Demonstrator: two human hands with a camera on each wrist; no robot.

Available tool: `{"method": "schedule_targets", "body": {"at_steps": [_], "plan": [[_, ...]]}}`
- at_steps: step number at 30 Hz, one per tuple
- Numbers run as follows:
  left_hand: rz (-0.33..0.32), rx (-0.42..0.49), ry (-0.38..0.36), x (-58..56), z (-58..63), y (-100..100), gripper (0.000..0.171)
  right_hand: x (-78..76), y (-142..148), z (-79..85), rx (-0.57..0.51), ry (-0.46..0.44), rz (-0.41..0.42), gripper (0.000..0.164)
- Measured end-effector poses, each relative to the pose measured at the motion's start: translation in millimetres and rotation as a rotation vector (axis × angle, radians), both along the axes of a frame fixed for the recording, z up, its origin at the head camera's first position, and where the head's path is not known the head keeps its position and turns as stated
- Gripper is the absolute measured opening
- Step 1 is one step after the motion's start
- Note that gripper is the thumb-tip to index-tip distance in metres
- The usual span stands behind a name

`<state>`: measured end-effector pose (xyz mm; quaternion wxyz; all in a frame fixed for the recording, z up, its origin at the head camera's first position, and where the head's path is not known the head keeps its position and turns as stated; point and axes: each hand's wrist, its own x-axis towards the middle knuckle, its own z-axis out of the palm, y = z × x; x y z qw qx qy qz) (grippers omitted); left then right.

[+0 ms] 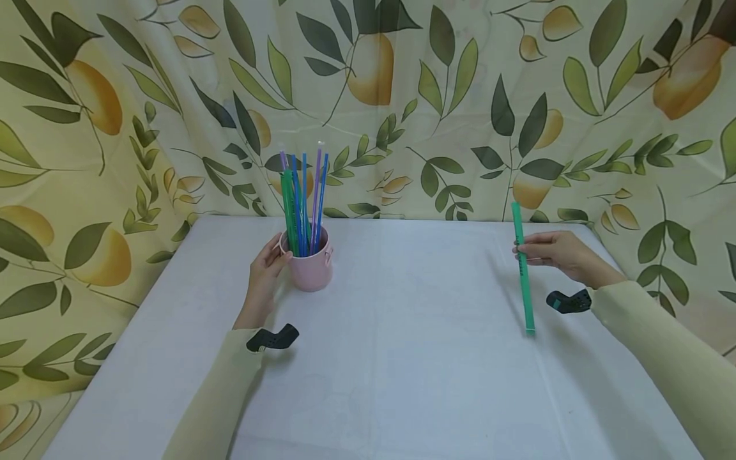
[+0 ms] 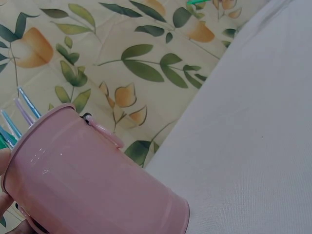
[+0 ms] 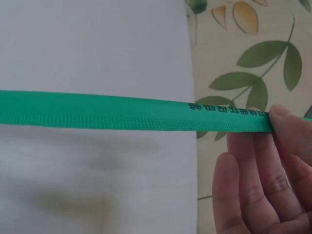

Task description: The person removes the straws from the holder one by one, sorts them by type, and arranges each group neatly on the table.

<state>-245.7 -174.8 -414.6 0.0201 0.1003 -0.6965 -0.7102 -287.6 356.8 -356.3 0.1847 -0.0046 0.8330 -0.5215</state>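
A small pink bucket (image 1: 310, 273) stands at the back left of the white table, with thin blue straws (image 1: 325, 204), purple straws and green pieces upright in it. My left hand (image 1: 266, 273) grips its left side, thumb at the rim; the left wrist view shows only bits of that hand beside the bucket wall (image 2: 92, 180). Over the right side of the table, my right hand (image 1: 554, 254) pinches a long green wrapped straw (image 1: 524, 291) near its middle. Black printing and a dotted seam run along the green wrapper (image 3: 122, 113) in the right wrist view.
White cloth covers the table (image 1: 414, 358). Behind it and at both sides hangs a leaf-and-fruit patterned curtain (image 1: 368, 83), close along the table's back edge. A black band with a camera sits on each wrist.
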Motion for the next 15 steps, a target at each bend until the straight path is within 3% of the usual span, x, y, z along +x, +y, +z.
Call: {"method": "schedule_targets", "body": {"at_steps": [9,12,15], "plan": [[-0.007,0.000,0.009,0.9,0.0,0,0.057,-5.5,3,-12.0,0.093,-0.008,-0.010,0.048],[-0.004,0.011,0.015,0.1,0.0,0,0.057,-9.1,6,-17.9,0.085,-0.025,-0.031,0.044],[-0.003,0.016,0.015,0.2,-0.5,0,0.057,-12.0,9,-24.8,0.063,-0.042,-0.053,0.030]]}}
